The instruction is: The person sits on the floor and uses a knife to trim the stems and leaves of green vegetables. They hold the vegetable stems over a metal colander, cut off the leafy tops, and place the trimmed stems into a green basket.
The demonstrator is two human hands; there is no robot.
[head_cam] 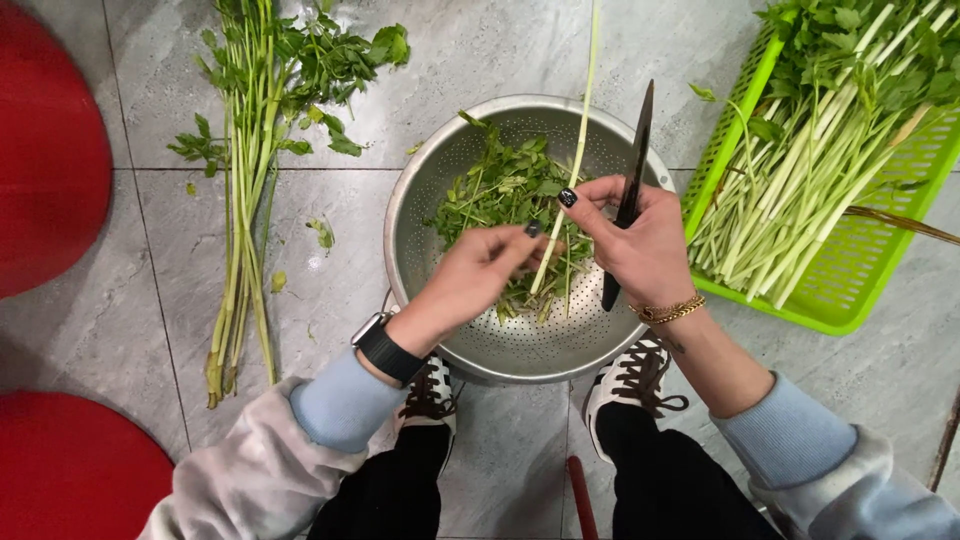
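My right hand [640,245] holds a black knife [632,175] with its blade pointing up, and its thumb and forefinger pinch a long pale green stalk [581,110]. My left hand [478,272] pinches the lower part of the same stalk just beside the right hand. Both hands hover over a metal colander [505,345] that holds cut green leaves and stem pieces [500,190].
A green plastic basket [845,290] with several leafy stalks stands at the right. A bundle of long leafy stalks [250,150] lies on the grey tiled floor at the left. Red round objects [50,160] sit at the left edge. My two shoes [630,380] are below the colander.
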